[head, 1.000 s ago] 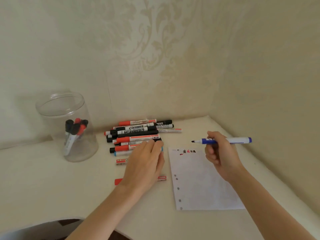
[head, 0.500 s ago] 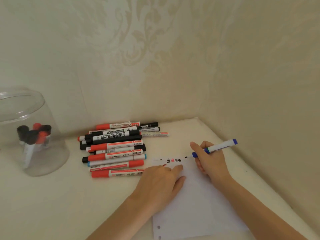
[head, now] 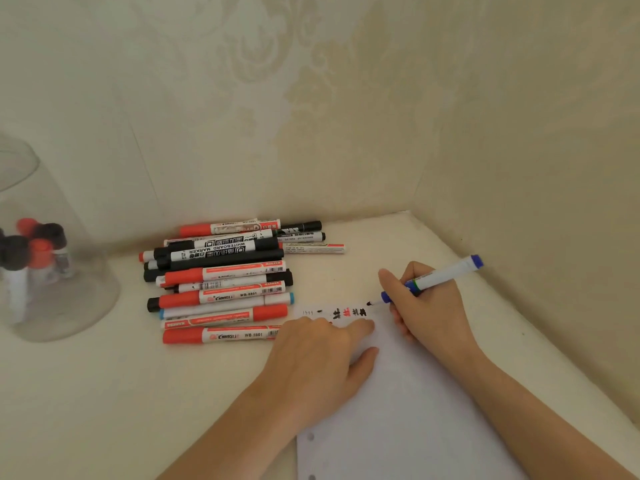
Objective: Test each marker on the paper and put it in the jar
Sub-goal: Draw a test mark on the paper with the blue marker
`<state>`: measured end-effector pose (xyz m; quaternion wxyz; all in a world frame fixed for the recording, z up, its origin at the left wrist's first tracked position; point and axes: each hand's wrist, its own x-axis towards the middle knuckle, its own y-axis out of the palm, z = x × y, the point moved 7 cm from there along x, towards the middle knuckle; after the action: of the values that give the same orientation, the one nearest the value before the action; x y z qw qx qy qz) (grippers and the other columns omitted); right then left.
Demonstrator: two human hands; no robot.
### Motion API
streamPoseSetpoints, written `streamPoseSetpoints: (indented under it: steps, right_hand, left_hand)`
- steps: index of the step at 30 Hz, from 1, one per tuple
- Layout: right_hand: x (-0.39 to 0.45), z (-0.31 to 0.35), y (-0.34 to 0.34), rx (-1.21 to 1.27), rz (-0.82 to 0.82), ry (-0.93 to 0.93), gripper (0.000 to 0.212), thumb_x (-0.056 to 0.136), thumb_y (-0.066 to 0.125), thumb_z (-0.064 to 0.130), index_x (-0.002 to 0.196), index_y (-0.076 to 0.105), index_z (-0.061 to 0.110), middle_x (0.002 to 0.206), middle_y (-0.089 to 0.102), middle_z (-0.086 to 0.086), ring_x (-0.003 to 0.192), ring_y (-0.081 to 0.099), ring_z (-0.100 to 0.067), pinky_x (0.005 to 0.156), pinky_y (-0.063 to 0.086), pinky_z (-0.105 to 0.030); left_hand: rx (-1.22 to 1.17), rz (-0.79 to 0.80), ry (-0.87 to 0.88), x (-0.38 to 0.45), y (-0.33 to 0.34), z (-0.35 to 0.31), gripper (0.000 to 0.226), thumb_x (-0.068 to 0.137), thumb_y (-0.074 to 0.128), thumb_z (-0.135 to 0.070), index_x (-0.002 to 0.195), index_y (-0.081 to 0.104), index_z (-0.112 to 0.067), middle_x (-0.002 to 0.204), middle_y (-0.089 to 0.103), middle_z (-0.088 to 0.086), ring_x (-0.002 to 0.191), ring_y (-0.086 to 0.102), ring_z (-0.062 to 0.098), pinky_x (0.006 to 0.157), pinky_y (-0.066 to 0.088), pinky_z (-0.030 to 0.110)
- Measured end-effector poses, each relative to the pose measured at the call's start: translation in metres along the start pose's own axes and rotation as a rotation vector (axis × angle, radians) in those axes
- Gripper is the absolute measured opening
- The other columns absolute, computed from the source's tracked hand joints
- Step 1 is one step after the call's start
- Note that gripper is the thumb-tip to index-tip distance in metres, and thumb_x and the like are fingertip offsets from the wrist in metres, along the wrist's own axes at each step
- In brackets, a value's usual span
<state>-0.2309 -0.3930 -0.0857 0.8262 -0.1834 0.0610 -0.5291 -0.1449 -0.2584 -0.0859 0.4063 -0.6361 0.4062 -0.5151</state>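
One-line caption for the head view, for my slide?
Right hand tests a blue marker on paper steadied by the left hand.

- A right hand (head: 427,306) grips a blue marker (head: 437,277), uncapped, its tip at the far edge of a sheet of paper (head: 415,410).
- The marker slopes up to the right, its blue end well above the table (head: 104,393).
- A left hand (head: 320,365) lies flat on the paper, fingers straight, pointing right.
- A row of black and red scribbles (head: 348,312) runs along the paper's far edge, just left of the marker tip.
- A pile of markers (head: 225,278), red, black and white, lies left of the paper near the wall (head: 277,133).
- At the far left stands a clear jar (head: 69,306) with several capped markers upright inside.
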Motion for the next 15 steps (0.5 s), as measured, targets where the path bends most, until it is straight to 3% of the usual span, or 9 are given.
streamPoseSetpoints:
  steps: [2,8,11,15]
  right_hand:
    - [-0.0007,-0.0004,0.0004,-0.021,0.000,-0.002,0.033,0.086,0.072,0.022,0.065,0.051,0.008,0.043,0.056,0.002,0.036,0.044,-0.014,0.040,0.038,-0.023]
    - [-0.0012,-0.0013,-0.0008,-0.032,0.003,-0.011,0.030,0.085,0.067,0.015,0.063,0.047,0.010,0.042,0.053,0.000,0.036,0.043,-0.016,0.041,0.037,-0.025]
    - [-0.0013,-0.0017,-0.0010,-0.041,0.007,-0.010,0.028,0.084,0.065,0.012,0.068,0.045,0.002,0.041,0.051,0.001,0.035,0.042,-0.014,0.039,0.035,-0.022]
    - [-0.0018,-0.0004,-0.0005,-0.039,0.020,-0.021,0.026,0.084,0.065,0.010,0.068,0.044,0.004,0.040,0.050,0.001,0.034,0.041,-0.014,0.037,0.034,-0.020]
  left_hand:
    - [-0.021,-0.030,-0.037,0.0007,-0.0024,0.0032,0.039,0.094,0.036,-0.054,0.128,0.053,-0.043,0.068,0.066,0.001,0.068,0.063,0.022,0.057,0.028,0.029]
    - [-0.028,-0.010,-0.070,0.0000,0.0014,0.0052,0.043,0.097,0.031,-0.055,0.138,0.043,-0.046,0.086,0.071,0.003,0.086,0.065,0.024,0.067,0.042,0.031]
    - [0.008,0.040,-0.073,0.0009,0.0030,0.0054,0.045,0.098,0.029,-0.055,0.140,0.039,-0.047,0.093,0.071,0.002,0.092,0.064,0.023,0.067,0.036,0.031]
    - [0.025,0.066,-0.071,0.0027,0.0040,0.0044,0.044,0.097,0.029,-0.056,0.140,0.039,-0.048,0.093,0.070,0.001,0.092,0.064,0.022,0.063,0.030,0.030]
